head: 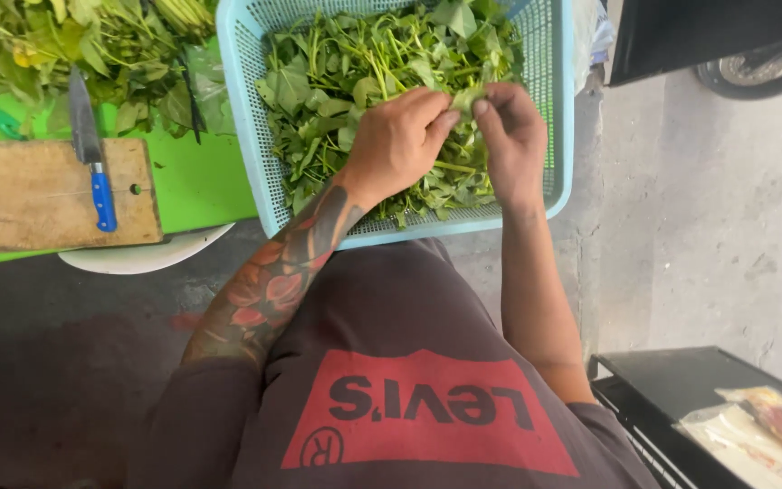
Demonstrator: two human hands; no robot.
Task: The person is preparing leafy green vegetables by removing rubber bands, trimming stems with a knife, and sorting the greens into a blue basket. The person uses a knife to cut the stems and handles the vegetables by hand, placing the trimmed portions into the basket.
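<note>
Both hands meet over the blue basket [244, 109] at upper centre: left hand [397, 143] and right hand [510, 136] pinch one green leaf [465, 98] between closed fingers, well inside the rim. Knife [92, 154] lies on the cutting board [38, 195], far left.

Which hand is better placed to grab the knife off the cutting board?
Left, probably. The left hand sits nearer the blue-handled knife on the wooden cutting board; the right hand would have to cross over it. Both now pinch a leaf.

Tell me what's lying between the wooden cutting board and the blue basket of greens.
In the head view, a bare strip of green surface separates the cutting board from the basket; leafy greens lie only at its far end.
</note>
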